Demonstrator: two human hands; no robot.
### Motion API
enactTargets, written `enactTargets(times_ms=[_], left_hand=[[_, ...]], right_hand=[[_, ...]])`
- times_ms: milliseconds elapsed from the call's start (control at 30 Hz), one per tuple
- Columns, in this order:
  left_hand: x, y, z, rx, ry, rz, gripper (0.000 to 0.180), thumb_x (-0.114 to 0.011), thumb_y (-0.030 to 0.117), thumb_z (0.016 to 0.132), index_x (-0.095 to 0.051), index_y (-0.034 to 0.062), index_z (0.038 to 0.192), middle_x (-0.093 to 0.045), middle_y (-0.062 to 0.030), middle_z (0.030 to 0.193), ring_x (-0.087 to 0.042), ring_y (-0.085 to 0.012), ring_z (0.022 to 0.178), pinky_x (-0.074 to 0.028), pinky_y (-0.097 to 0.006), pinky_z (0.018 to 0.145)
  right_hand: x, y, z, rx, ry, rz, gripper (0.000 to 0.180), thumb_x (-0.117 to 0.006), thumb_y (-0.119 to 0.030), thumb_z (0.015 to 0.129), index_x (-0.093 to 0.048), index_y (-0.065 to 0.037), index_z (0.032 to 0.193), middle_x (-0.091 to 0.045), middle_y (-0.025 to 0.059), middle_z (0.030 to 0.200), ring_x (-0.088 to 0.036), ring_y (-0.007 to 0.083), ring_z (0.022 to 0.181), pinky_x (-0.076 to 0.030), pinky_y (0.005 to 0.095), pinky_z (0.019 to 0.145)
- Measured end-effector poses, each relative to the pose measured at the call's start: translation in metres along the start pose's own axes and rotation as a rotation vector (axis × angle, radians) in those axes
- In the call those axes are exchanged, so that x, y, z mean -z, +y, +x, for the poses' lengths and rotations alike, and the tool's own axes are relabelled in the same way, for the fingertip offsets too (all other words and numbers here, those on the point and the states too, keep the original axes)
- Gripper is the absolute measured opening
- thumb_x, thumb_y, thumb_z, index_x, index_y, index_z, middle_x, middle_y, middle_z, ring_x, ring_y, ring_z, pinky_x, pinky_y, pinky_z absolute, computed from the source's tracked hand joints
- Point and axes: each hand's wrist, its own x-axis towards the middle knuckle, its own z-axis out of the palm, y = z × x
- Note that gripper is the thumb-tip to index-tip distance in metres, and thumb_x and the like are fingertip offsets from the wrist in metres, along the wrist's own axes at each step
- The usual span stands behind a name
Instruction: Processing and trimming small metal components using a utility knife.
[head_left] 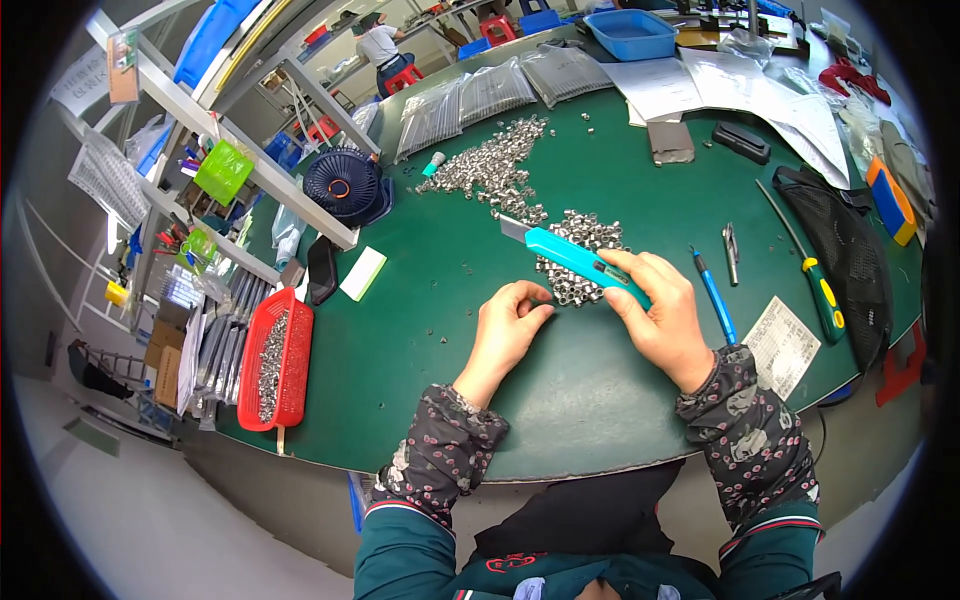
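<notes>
My right hand (668, 315) is closed round the rear end of a teal utility knife (572, 256). Its metal blade is out and points up and left, over a pile of small silver metal rings (578, 290). Just left of this pile, my left hand (505, 328) is closed, thumb against curled fingers. Whatever the fingertips may hold is hidden or too small to make out. A larger spread of small metal pieces (490, 165) lies beyond the knife, with a teal-capped small object (433, 164) at its left edge.
On the green table (560, 410), a red basket (300, 365) of metal pieces stands left, near a fan (342, 187). To the right lie a blue pen-like tool (713, 295), a screwdriver (822, 300) and a paper slip (783, 345). Bagged rods (497, 92) lie at the back.
</notes>
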Motion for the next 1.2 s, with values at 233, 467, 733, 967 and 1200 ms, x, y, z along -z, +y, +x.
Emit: enactTargets(times_ms=[233,467,733,967,1200], left_hand=[[-0.013,0.009,0.003,-0.168,0.020,0.378,0.014,-0.065,0.008,0.075,-0.062,0.0073,0.088,-0.057,-0.0084,0.077,-0.058,-0.0258,0.071,-0.045,-0.038,0.063],[-0.006,0.007,0.005,-0.122,-0.031,0.364,0.013,-0.065,0.011,0.076,-0.061,0.0045,0.087,-0.056,-0.0081,0.076,-0.058,-0.0232,0.070,-0.046,-0.036,0.065],[0.037,-0.011,-0.011,0.231,-0.133,-1.176,0.009,-0.054,0.011,0.089,-0.052,0.0051,0.096,-0.057,-0.0059,0.081,-0.040,-0.0045,0.052,-0.026,-0.015,0.036],[0.047,-0.031,-0.011,0.156,-0.081,-1.197,0.015,-0.051,0.007,0.091,-0.054,0.0045,0.105,-0.055,-0.0059,0.088,-0.042,-0.0049,0.057,-0.029,-0.015,0.038],[0.046,-0.031,-0.011,0.137,-0.080,-1.204,0.017,-0.052,0.010,0.091,-0.054,0.0034,0.106,-0.054,-0.0044,0.086,-0.042,-0.0048,0.057,-0.030,-0.014,0.038]], right_hand=[[0.000,0.002,0.000,-0.006,0.009,0.016,0.029,-0.063,-0.010,0.076,-0.059,-0.003,0.104,-0.056,0.0118,0.076,-0.055,0.0282,0.071,-0.045,0.0363,0.063],[-0.002,0.003,0.000,0.010,-0.006,0.005,0.029,-0.063,-0.011,0.076,-0.059,-0.004,0.104,-0.057,0.0120,0.077,-0.056,0.0288,0.072,-0.045,0.0367,0.063],[-0.005,0.008,-0.005,0.010,-0.059,0.004,0.029,-0.063,-0.011,0.076,-0.060,-0.005,0.104,-0.057,0.0121,0.076,-0.056,0.0293,0.072,-0.044,0.0374,0.064],[-0.006,0.002,-0.006,-0.035,-0.257,0.016,0.029,-0.063,-0.012,0.076,-0.060,-0.006,0.104,-0.056,0.0112,0.074,-0.055,0.0284,0.071,-0.044,0.0373,0.063],[-0.006,0.004,-0.007,-0.045,-0.339,0.019,0.028,-0.063,-0.015,0.076,-0.061,-0.005,0.102,-0.059,0.0121,0.079,-0.058,0.0292,0.075,-0.045,0.0372,0.066]])
